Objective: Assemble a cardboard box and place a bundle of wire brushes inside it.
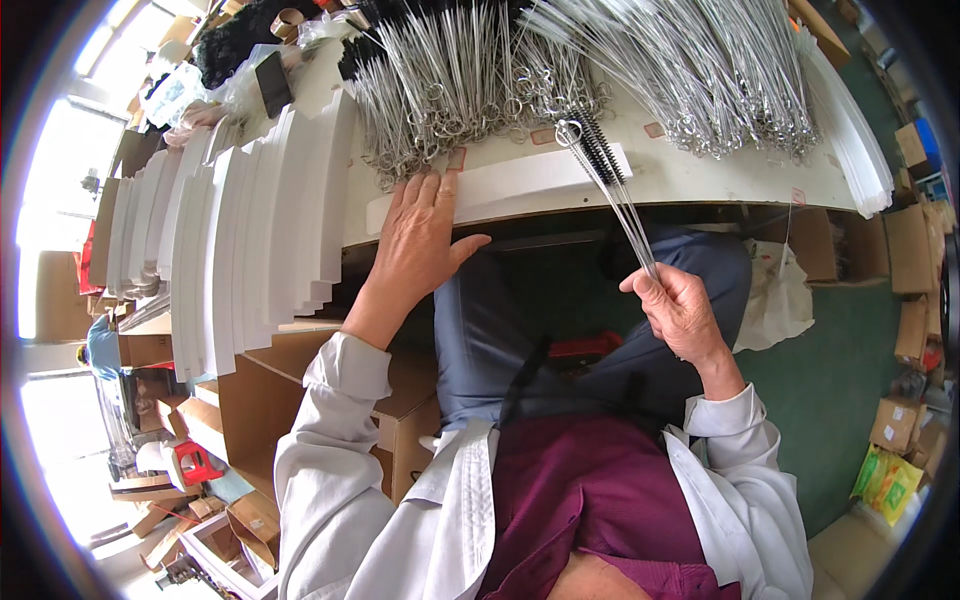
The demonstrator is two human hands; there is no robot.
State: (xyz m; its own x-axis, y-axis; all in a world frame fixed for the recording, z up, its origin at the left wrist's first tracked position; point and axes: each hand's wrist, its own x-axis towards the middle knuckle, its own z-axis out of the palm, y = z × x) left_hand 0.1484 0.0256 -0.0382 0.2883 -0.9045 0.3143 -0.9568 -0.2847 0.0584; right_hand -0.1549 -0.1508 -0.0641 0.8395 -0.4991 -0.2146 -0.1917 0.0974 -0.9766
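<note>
1. The right hand (680,315) pinches the wire brushes (605,165) by their stems, bristles over the white card strip (520,185) on the worktop (700,175).
2. The left hand (420,235), fingers spread flat, should pin that strip firmly.

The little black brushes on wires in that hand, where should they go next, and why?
Probably down onto the long white card at the table edge. The right hand pinches the wire brushes by their wire ends, with the black bristles already lying over the card, and the left hand presses flat on the card's other end, steadying it.
</note>
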